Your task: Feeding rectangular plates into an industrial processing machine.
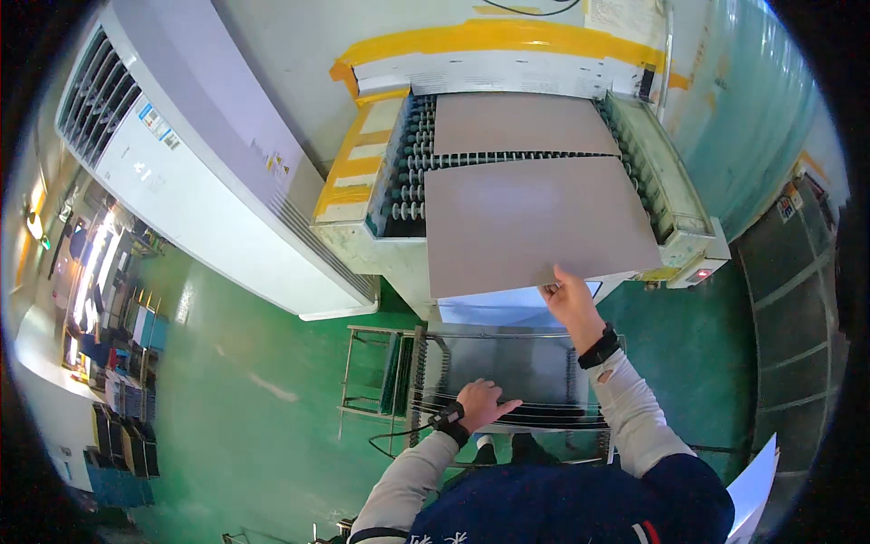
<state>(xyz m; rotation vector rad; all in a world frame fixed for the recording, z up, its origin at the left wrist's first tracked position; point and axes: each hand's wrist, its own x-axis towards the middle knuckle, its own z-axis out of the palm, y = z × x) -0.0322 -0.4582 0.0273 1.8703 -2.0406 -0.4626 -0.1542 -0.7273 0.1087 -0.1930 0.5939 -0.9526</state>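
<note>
My right hand point(571, 304) grips the near edge of a flat grey-brown panel point(539, 222), with the thumb on its top face and the other fingers mostly hidden beneath. That panel lies over the near end of a roller conveyor point(408, 190) and juts out past it toward me. A second similar panel point(526, 122) lies flat farther back on the rollers. Below, at a wire rack point(421, 363) in front of me, my left hand point(480, 403) rests with fingers apart at the edges of several thin panels point(544, 415). Both wrists wear black bands.
A tall white air conditioner point(208, 172) stands left of the conveyor. A small metal frame point(362, 381) sits beside the rack on the green floor point(236, 390). At right are a grey panelled surface point(788, 299) and hanging clear plastic sheeting point(752, 118). Shelving with stacked items point(122, 399) lies far left.
</note>
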